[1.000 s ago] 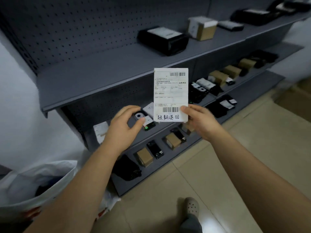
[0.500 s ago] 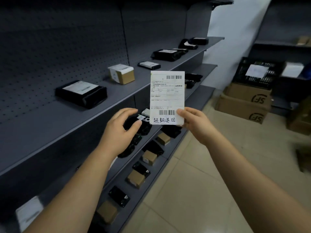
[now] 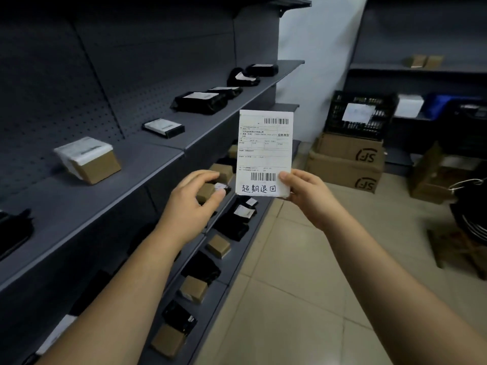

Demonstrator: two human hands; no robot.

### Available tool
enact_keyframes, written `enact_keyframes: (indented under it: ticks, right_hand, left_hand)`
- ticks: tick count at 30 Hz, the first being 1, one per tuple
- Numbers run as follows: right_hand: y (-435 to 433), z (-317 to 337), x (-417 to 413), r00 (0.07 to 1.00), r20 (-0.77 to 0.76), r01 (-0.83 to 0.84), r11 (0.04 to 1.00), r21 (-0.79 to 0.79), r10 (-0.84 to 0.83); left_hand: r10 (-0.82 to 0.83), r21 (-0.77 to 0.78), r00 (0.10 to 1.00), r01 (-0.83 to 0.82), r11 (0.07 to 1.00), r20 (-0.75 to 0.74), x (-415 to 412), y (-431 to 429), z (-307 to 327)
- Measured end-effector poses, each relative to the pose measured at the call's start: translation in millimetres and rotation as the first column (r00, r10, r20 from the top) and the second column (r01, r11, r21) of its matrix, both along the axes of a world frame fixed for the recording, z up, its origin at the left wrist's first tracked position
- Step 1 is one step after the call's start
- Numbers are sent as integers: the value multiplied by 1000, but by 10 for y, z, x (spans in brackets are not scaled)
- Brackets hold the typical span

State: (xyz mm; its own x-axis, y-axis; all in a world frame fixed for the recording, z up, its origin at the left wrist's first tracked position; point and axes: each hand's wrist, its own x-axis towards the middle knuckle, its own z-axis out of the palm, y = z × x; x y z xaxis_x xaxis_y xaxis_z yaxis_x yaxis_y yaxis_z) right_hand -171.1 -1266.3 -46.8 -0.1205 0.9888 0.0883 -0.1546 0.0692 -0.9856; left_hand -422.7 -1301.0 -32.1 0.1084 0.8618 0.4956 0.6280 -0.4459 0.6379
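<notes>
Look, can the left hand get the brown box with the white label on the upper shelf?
Probably yes: the left hand holds nothing, and the brown box sits near the front of the shelf with nothing before it.

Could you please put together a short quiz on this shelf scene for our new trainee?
1. Multiple choice: where does the right hand pinch the shipping label? A top edge; B lower right corner; C left edge.
2. True or false: the left hand also holds the label.
3. Short answer: what sits on the stacked cardboard boxes?
Key: 1 B. 2 False; the left hand is clear of it. 3 A black crate.
</notes>
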Motion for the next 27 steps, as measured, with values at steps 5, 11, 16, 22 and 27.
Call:
enact_keyframes:
  ticks: [5, 11, 16, 22, 27]
  right_hand:
    - [888, -74, 688, 984, 20, 180, 984, -15, -180]
    - [1832, 159, 1607, 917, 70, 395, 919, -12, -393]
    - [2436, 172, 2302, 852, 77, 520, 854, -21, -517]
    - [3357, -13, 3088, 835, 25, 550, 835, -31, -549]
    - [4354, -92, 3748, 853, 28, 522, 851, -53, -521]
  left_hand:
    - [-166, -14, 986, 166, 986, 35, 662, 1318, -132]
    - [-380, 16, 924, 380, 925, 46, 1632, 2900, -27]
    - [-523, 44, 852, 521, 852, 18, 2483, 3854, 64]
    - [-562, 27, 827, 562, 827, 11, 3352, 4889, -98]
    - [-541, 13, 841, 541, 841, -10, 3982, 5803, -77]
